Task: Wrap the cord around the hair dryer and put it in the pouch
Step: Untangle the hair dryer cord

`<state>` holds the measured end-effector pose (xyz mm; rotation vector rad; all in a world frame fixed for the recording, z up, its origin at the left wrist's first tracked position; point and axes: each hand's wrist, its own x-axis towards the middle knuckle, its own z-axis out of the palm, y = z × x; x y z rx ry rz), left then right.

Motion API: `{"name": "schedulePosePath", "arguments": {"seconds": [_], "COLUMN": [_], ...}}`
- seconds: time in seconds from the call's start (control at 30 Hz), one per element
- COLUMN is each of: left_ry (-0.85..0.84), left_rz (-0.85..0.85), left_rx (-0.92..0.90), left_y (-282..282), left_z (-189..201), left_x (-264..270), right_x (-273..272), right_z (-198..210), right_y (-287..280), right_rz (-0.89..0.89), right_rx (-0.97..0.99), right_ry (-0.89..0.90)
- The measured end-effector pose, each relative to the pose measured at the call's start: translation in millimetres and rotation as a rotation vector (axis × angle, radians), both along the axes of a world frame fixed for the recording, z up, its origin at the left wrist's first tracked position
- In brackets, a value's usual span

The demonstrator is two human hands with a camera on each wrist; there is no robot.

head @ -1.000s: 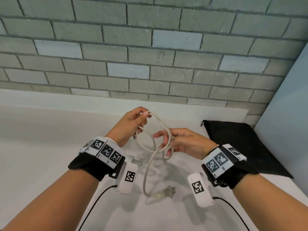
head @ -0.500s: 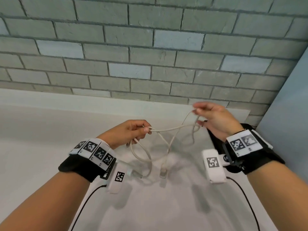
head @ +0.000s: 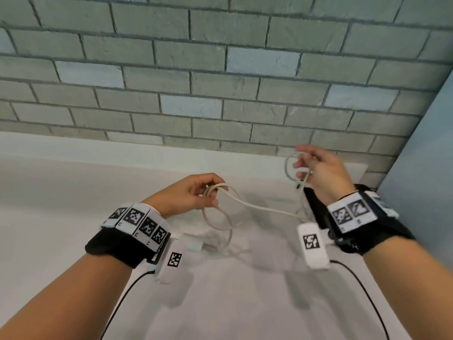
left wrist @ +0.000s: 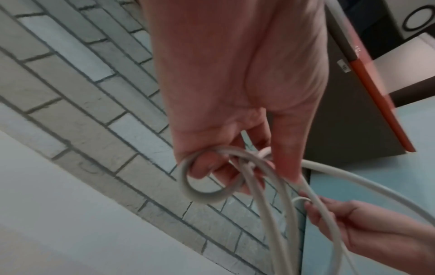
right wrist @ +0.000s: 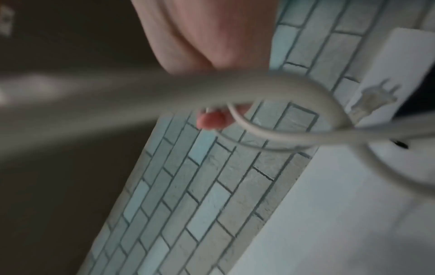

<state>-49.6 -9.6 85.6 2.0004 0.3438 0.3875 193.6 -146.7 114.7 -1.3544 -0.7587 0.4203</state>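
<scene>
A beige cord [head: 259, 207] runs slack between my two hands above the white counter [head: 73, 192]. My left hand [head: 210, 192] pinches a few small loops of it; the left wrist view shows the coil [left wrist: 204, 186] hooked round my curled fingers. My right hand [head: 301, 160], raised near the wall at the right, holds another loop in curled fingers. The cord is blurred across the right wrist view [right wrist: 235, 87], with its plug [right wrist: 374, 98] dangling beyond. A white body [head: 195, 244], which I take to be the hair dryer, peeks out under my left wrist. The black pouch [head: 315, 204] lies mostly hidden behind my right wrist.
A grey brick wall [head: 220, 82] closes the back of the counter, and a pale blue wall [head: 429, 168] stands at the right. Thin black cables [head: 355, 278] trail from both wrist cameras over the counter.
My right hand has swung from the middle up and to the right, drawing cord out with it. The plug has left the counter. My left hand keeps its loops and has barely moved.
</scene>
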Motion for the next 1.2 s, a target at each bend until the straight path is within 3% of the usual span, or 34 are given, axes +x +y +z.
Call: {"name": "schedulePosePath", "arguments": {"seconds": [0.13, 0.23, 0.37, 0.5, 0.57, 0.67, 0.77, 0.9, 0.97, 1.07, 1.2], "left_ry": [-0.01, -0.091, -0.208, -0.366, -0.365, -0.217, 0.018, -0.022, -0.008, -0.119, -0.44], "left_rz": [0.066, 0.106, 0.126, 0.226, 0.279, 0.25, 0.177, 0.247, 0.193, 0.278, 0.55], "left_rx": [0.242, 0.213, 0.15, 0.055, 0.154, 0.328, 0.159, 0.149, 0.199, 0.053, -0.566], "left_y": [-4, -7, -14, -9, -4, -1, -8, -20, -24, -20, 5], "left_z": [10, 17, 27, 29, 27, 23, 19, 14, 14, 14, 21], "left_x": [7, 11, 15, 11, 7, -1, -3, 12, 19, 25, 17], "right_x": [-27, -51, -74, -75, -75, -75, -74, -83, -89, -88, -66], "right_z": [-9, -7, -10, -18, -19, -20, -22, -26, -27, -24, -29], "right_y": [4, 2, 6, 6, 4, 4, 5, 4, 5, 4, -6], "right_rz": [0.185, 0.272, 0.547, 0.597, 0.583, 0.334, 0.141, 0.189, 0.234, 0.225, 0.434], "right_rx": [-0.256, -0.381, -0.392, -0.454, -0.452, -0.354, -0.231, -0.135, -0.103, -0.105, -0.285], "right_ry": [-0.266, -0.623, -0.609, -0.641, -0.639, -0.699, -0.779, -0.865, -0.859, -0.77, -0.623]}}
